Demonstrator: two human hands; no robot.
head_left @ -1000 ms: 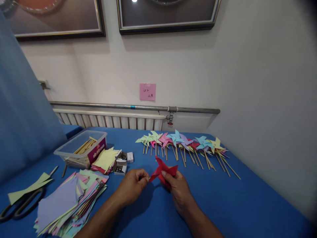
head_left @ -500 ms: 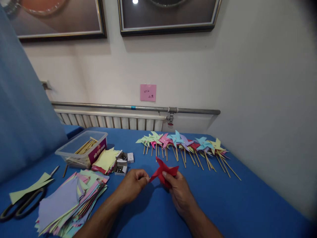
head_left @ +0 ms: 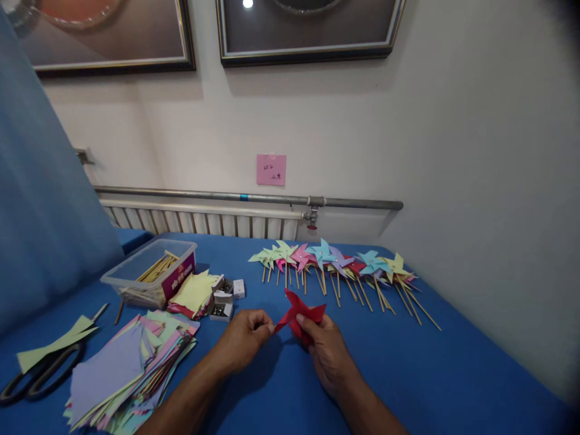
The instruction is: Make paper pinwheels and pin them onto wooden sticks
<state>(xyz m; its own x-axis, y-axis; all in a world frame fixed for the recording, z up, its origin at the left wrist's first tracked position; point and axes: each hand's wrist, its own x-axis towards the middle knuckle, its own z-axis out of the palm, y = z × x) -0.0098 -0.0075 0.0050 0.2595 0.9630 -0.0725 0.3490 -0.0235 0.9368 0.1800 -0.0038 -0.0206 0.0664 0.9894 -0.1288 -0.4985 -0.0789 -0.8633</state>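
A red paper pinwheel point(head_left: 301, 312) is held just above the blue table point(head_left: 430, 374) between both hands. My right hand point(head_left: 324, 350) grips its lower right part with thumb and fingers. My left hand point(head_left: 242, 338) is curled into a pinch at the pinwheel's left tip; what it pinches there is too small to make out. Behind them lies a row of finished pinwheels point(head_left: 335, 263) on wooden sticks, in several colours.
A stack of coloured paper squares point(head_left: 129, 368) lies at the front left, with scissors point(head_left: 34, 374) and a yellow strip beside it. A clear tub of sticks point(head_left: 149, 269), cut yellow papers point(head_left: 194, 291) and small pin boxes point(head_left: 222, 299) stand behind. Radiator and wall close the far side.
Hands and red pinwheel have stayed almost still; only the view shifted slightly.
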